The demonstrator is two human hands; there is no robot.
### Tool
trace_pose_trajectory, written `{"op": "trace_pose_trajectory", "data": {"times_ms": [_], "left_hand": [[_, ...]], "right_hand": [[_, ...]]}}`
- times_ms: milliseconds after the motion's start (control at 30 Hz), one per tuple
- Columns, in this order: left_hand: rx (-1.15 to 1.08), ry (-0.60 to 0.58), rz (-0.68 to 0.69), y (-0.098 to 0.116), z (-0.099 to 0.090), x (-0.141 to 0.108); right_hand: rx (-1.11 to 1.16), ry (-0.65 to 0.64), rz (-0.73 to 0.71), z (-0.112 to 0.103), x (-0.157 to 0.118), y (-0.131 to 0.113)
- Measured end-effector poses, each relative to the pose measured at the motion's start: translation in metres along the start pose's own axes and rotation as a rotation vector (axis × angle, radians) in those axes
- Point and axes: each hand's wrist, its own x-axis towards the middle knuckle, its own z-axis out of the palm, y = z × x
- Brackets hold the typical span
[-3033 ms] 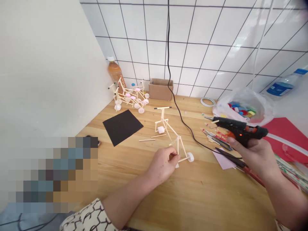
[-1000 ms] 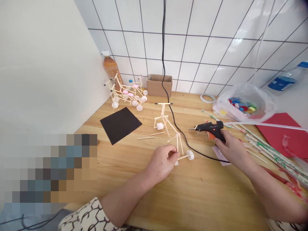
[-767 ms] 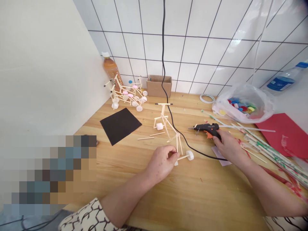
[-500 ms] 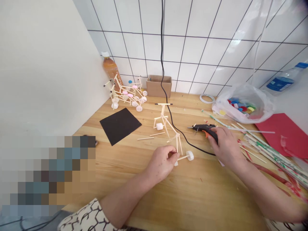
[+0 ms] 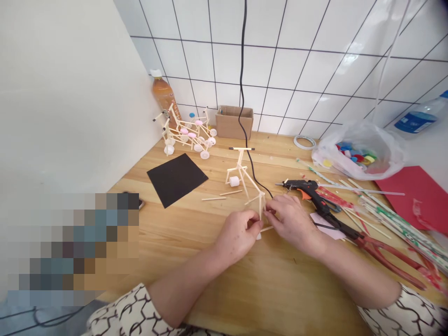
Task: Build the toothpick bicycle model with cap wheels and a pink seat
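A small tricycle-like model of thin wooden sticks (image 5: 252, 179) stands on the table, with a dark-tipped crossbar at its top and a white wheel (image 5: 234, 181) at its far end. My left hand (image 5: 238, 235) is closed in a pinch at the foot of its near legs, beside a white piece partly hidden under the fingertips. From the other side, my right hand (image 5: 294, 224) pinches one of the near legs. It covers the near wheel on the right. The black glue gun (image 5: 308, 189) with an orange trigger lies on the table beyond my right hand.
Finished-looking stick models (image 5: 189, 133) stand by a drink bottle (image 5: 164, 95) at the back left. Black card (image 5: 177, 179), loose sticks (image 5: 214, 199), a cardboard box (image 5: 234, 123), a cable, red-handled pliers (image 5: 388, 256) and a bag of bottle caps (image 5: 360, 154) surround the model.
My right hand has let go of the glue gun, leaving it on the table, and moved left to the model's near legs. My left hand keeps its pinch there.
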Motion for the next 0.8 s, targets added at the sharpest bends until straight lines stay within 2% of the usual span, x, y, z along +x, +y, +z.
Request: {"op": "trace_pose_trajectory", "data": {"times_ms": [400, 800], "left_hand": [[0.018, 0.027, 0.043, -0.0026, 0.0030, 0.0006], [0.011, 0.049, 0.033, -0.0023, 0.0035, -0.0006]], "right_hand": [[0.149, -0.048, 0.043, -0.0071, -0.0014, 0.0092], [0.161, -0.049, 0.049, -0.0051, -0.0025, 0.0103]]}}
